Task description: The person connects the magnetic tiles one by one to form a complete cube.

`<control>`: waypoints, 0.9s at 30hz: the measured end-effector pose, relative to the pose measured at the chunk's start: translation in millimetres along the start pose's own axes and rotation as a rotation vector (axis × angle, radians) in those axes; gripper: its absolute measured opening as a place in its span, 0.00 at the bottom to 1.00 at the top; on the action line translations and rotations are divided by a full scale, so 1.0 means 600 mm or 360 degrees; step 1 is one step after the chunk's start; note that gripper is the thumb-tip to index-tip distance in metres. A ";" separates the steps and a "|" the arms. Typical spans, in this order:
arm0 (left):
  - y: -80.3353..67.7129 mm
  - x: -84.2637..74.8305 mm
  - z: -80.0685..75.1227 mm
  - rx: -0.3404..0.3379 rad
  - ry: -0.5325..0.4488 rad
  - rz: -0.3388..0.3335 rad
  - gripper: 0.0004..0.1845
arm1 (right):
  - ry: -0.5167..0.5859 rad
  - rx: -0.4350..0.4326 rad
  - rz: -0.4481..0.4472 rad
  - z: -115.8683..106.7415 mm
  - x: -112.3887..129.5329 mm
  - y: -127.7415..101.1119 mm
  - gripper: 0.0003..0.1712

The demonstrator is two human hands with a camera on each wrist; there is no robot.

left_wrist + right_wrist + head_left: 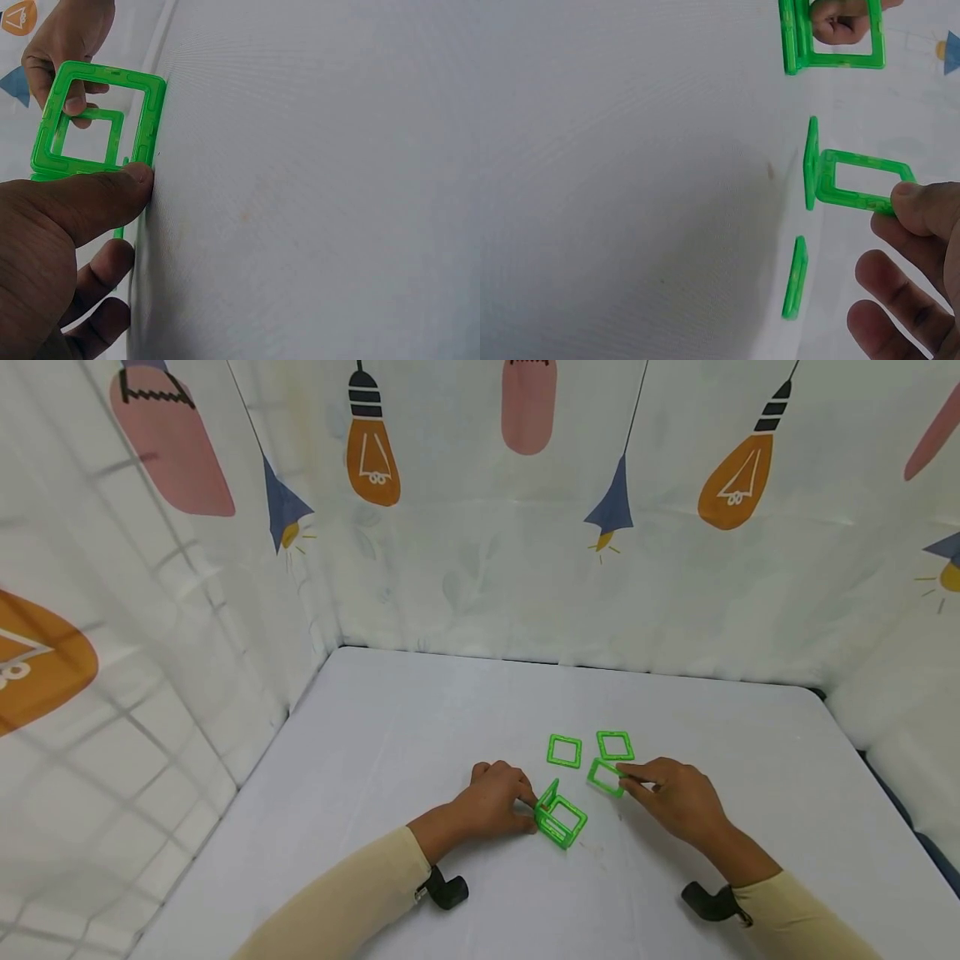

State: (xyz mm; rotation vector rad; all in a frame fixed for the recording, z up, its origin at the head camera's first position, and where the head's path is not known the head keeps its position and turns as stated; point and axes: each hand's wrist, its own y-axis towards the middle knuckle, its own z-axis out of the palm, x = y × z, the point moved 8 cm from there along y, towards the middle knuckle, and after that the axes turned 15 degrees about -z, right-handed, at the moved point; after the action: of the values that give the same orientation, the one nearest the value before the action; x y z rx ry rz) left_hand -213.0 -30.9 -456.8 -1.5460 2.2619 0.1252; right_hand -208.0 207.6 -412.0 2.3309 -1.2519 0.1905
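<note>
Left hand (495, 797) pinches the joined tile assembly (561, 820), which stands on the table (375, 760). Right hand (675, 793) pinches 1 loose square tile (606, 777), tilted up, just right of and beyond the assembly. 2 flat tiles (564, 751) lie farther back.

The left hand (495, 797) holds a small structure of joined green frames (560, 817) near the tabletop's (390, 735) front edge. The right hand (675, 795) pinches a tilted green square (606, 777); two more green squares (564, 751) lie just behind.
</note>
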 end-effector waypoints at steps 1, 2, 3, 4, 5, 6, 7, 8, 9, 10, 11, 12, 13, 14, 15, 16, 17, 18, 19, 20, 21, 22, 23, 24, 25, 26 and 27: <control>0.000 0.000 0.000 0.0001 0.0000 -0.0001 0.14 | 0.0000 -0.0002 -0.0003 0.001 0.001 0.000 0.17; 0.000 0.000 0.000 0.0000 0.0002 -0.0002 0.14 | 0.0000 -0.0003 -0.0004 0.002 0.002 0.000 0.17; 0.000 0.000 0.000 0.0000 0.0002 -0.0002 0.14 | 0.0001 -0.0005 -0.0007 0.003 0.003 0.001 0.17; 0.000 0.000 0.000 -0.0003 0.0002 -0.0001 0.14 | 0.0004 -0.0008 -0.0009 0.004 0.004 0.001 0.17; 0.000 0.000 0.000 -0.0005 0.0002 0.0000 0.14 | 0.0005 -0.0009 -0.0014 0.005 0.005 0.001 0.17; 0.000 0.000 0.001 -0.0006 -0.0001 0.0001 0.14 | 0.0007 -0.0010 -0.0016 0.006 0.006 0.002 0.17; 0.000 0.000 0.001 -0.0007 -0.0004 0.0002 0.14 | 0.0013 -0.0010 -0.0018 0.007 0.008 0.002 0.17; 0.000 0.000 0.001 -0.0009 -0.0005 0.0003 0.14 | 0.0019 -0.0005 -0.0014 0.008 0.008 0.003 0.17; 0.000 0.000 0.001 -0.0010 -0.0007 0.0004 0.14 | 0.0024 -0.0003 -0.0012 0.009 0.010 0.003 0.17; 0.000 0.000 0.001 -0.0011 -0.0008 0.0006 0.14 | 0.0028 0.0001 -0.0010 0.011 0.010 0.003 0.17; 0.000 0.000 0.000 -0.0011 -0.0009 0.0007 0.14 | 0.0030 0.0002 -0.0013 0.012 0.012 0.004 0.17; 0.000 0.000 0.001 -0.0009 -0.0012 0.0007 0.14 | 0.0035 0.0003 -0.0017 0.014 0.013 0.004 0.17; 0.000 0.001 0.001 -0.0009 -0.0012 0.0008 0.14 | 0.0036 0.0006 -0.0020 0.015 0.014 0.004 0.16; 0.000 0.001 0.001 -0.0008 -0.0012 0.0007 0.14 | 0.0035 0.0005 -0.0024 0.017 0.015 0.004 0.16; 0.000 0.001 0.002 -0.0007 -0.0013 0.0007 0.14 | 0.0036 -0.0002 -0.0036 0.017 0.017 0.005 0.16; 0.000 0.001 0.001 -0.0006 -0.0014 0.0009 0.14 | 0.0037 -0.0009 -0.0046 0.018 0.019 0.005 0.16; 0.000 0.001 0.001 -0.0006 -0.0015 0.0010 0.14 | 0.0035 -0.0018 -0.0060 0.018 0.021 0.006 0.16; 0.000 0.001 0.001 -0.0006 -0.0016 0.0010 0.14 | 0.0037 -0.0023 -0.0071 0.019 0.022 0.007 0.16; 0.000 0.001 0.001 -0.0008 -0.0017 0.0011 0.14 | 0.0034 -0.0029 -0.0081 0.019 0.024 0.008 0.16; 0.000 0.001 0.000 -0.0009 -0.0019 0.0012 0.14 | 0.0034 -0.0035 -0.0092 0.020 0.026 0.009 0.17; 0.000 0.001 0.000 -0.0011 -0.0018 0.0014 0.14 | 0.0031 -0.0039 -0.0106 0.020 0.028 0.009 0.17; 0.000 0.000 0.000 -0.0014 -0.0017 0.0015 0.14 | 0.0028 -0.0041 -0.0114 0.021 0.029 0.010 0.17; 0.000 0.000 -0.001 -0.0016 -0.0017 0.0015 0.14 | 0.0025 -0.0042 -0.0122 0.022 0.031 0.010 0.17; 0.000 0.000 -0.001 -0.0018 -0.0019 0.0017 0.14 | 0.0022 -0.0042 -0.0130 0.023 0.032 0.010 0.17; -0.001 0.000 -0.001 -0.0019 -0.0019 0.0019 0.14 | 0.0019 -0.0041 -0.0134 0.024 0.033 0.011 0.17; -0.001 0.000 -0.001 -0.0020 -0.0018 0.0019 0.14 | 0.0018 -0.0042 -0.0139 0.024 0.034 0.011 0.17; -0.001 0.000 -0.001 -0.0021 -0.0017 0.0020 0.14 | 0.0018 -0.0043 -0.0143 0.025 0.035 0.011 0.17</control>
State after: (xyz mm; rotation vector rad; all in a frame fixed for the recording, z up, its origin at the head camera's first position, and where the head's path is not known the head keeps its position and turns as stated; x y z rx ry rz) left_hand -212.6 -31.0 -456.2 -1.5340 2.2671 0.1516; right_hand -202.9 181.6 -415.7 2.3536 -1.1346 0.1552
